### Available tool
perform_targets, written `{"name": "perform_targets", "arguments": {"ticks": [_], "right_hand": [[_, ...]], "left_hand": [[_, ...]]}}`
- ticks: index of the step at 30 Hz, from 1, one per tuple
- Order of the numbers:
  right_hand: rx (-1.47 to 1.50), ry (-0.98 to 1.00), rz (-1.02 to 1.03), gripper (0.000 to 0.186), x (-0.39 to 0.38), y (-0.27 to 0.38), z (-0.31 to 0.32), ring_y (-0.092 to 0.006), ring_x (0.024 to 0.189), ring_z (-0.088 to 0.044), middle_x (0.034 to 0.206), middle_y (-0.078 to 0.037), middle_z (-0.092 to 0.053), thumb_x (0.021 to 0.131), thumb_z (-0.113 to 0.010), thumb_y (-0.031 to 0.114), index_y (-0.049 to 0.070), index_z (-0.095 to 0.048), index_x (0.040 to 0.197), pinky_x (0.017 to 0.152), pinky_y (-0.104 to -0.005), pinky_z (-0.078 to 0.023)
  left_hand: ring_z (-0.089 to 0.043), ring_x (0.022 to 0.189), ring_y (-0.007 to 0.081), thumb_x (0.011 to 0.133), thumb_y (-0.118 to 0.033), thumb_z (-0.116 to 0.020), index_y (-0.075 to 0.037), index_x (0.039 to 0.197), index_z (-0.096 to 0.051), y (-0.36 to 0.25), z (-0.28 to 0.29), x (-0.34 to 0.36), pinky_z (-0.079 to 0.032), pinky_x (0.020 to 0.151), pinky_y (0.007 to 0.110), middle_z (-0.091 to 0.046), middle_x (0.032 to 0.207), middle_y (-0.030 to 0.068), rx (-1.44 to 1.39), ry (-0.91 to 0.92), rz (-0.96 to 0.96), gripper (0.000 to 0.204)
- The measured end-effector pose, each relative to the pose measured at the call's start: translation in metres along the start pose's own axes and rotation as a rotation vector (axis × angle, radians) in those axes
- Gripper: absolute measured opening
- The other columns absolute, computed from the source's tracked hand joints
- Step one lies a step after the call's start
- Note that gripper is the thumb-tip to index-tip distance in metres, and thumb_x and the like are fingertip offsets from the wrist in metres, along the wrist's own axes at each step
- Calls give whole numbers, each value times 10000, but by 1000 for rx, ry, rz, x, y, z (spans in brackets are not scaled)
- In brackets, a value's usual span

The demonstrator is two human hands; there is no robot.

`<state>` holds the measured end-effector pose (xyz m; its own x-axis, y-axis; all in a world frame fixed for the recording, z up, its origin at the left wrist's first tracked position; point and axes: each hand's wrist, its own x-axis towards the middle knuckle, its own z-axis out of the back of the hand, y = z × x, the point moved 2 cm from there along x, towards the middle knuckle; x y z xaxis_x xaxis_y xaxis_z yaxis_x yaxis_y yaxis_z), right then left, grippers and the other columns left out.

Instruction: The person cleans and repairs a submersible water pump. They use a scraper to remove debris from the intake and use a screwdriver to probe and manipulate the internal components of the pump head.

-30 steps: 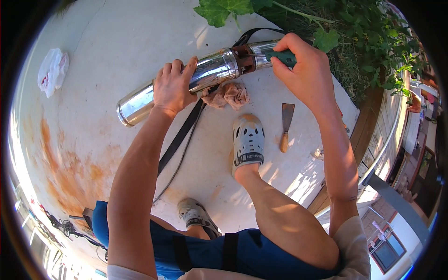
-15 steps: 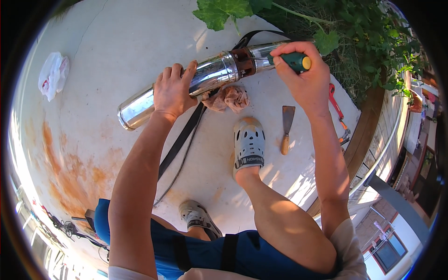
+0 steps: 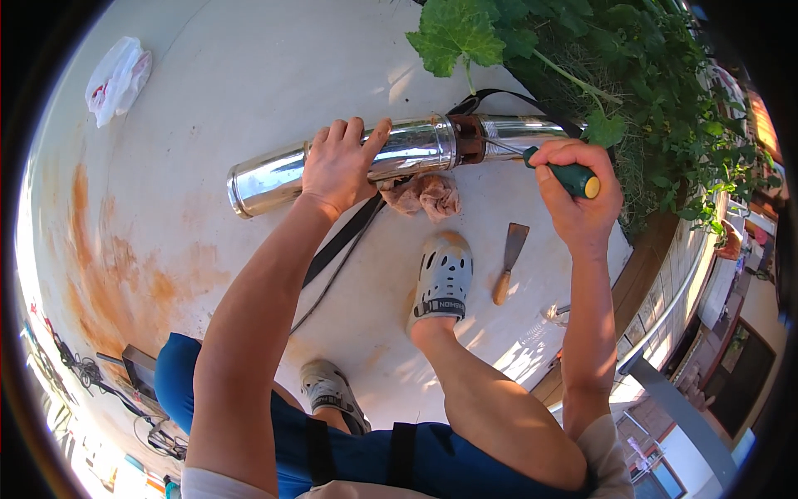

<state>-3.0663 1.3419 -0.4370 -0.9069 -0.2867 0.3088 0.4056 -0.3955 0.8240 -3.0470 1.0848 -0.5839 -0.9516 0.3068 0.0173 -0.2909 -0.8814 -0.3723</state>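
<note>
Two bare hands are at the long steel cylinder (image 3: 416,143), which lies on its side on the pale ground (image 3: 249,91) and serves here as the landmark. The left hand (image 3: 339,176) is spread over the cylinder's left part, draped across the metal rather than closed around it. The right hand (image 3: 588,214), beside the cylinder's right part, is wrapped around a green screwdriver (image 3: 573,178) with a yellow end cap, its shaft angled to the brown recessed section (image 3: 468,140) in the cylinder's length; whether the tip touches is too small to tell. To work well there, I would press the left palm down firmly so the round body cannot roll, keep the shaft low, and lever or scrape in short strokes, with the left fingers well clear of the tip's line. As for containers, a white plastic bag (image 3: 119,81) sits well apart from the cylinder, beyond its left end; some red shows on or through it, but I cannot tell whether that is print or contents.
</note>
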Motion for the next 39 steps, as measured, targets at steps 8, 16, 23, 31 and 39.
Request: {"name": "perform_targets", "arguments": {"ticks": [8,16,23,31,39], "right_hand": [[-419,379,288,264,-7,24,-75,-236,692,-641,817,-52,-656,644,-744,23,69,-568,835,580,-323,-500],[-371,291,96,252,7,-1,-81,-240,634,-609,759,-48,-627,637,-699,-19,62,-554,826,570,-317,-484],[-133,412,95,240,-11,-3,-38,-230,638,-602,781,-78,-638,635,-632,-98,47,-558,811,603,-309,-489],[-44,477,60,248,-3,15,-33,-197,617,-585,776,-95,-632,614,-611,-113,35,-556,805,561,-285,-468],[-194,337,189,262,0,35,-30,-205,576,-595,723,-93,-635,579,-605,-112,32,-552,790,549,-274,-479]], "left_hand": [[-524,1018,261,612,-231,-820,-190,1387,-458,6,-5,-7,-431,900,383,-534,1077,70,68,5,-26,856],[-523,1012,256,606,-221,-806,-200,1388,-463,3,-16,-15,-432,905,379,-535,1078,75,134,-170,-19,855],[-528,1039,258,618,-182,-786,-194,1379,-469,2,-23,-18,-430,916,380,-547,1086,85,151,-232,-32,824],[-524,1028,253,640,-182,-783,-204,1394,-453,4,-19,-16,-435,917,374,-537,1096,74,147,-186,-21,823],[-547,986,261,651,-143,-740,-184,1357,-498,2,-23,-20,-451,882,373,-559,1053,90,163,-293,-45,748]]}}
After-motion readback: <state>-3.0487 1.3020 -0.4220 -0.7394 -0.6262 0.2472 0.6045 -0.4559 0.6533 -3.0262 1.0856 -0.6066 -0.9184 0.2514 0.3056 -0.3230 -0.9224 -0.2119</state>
